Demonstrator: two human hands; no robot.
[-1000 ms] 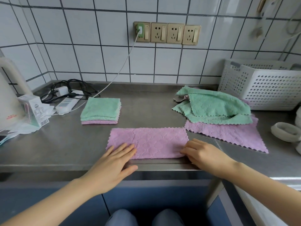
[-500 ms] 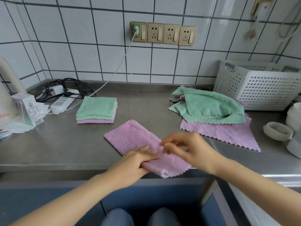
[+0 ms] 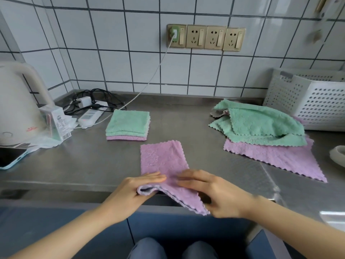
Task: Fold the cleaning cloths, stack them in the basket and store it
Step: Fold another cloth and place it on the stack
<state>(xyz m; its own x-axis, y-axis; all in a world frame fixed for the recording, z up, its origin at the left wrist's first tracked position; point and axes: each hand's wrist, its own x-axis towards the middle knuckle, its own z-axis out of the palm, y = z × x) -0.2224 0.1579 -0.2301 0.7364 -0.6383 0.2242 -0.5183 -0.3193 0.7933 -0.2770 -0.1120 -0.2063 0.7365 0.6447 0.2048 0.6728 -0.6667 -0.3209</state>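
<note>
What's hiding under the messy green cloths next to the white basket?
A flat purple cloth lies under the rumpled green cloths, its corner sticking out toward the counter's front. A bit of grey-pink fabric peeks out behind. Anything deeper is covered.

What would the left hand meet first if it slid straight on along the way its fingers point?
The left hand grips the purple cloth at its near edge, fingers pointing right. Going straight on, it would likely meet the right hand resting on the same cloth, though depth is hard to judge.
</note>
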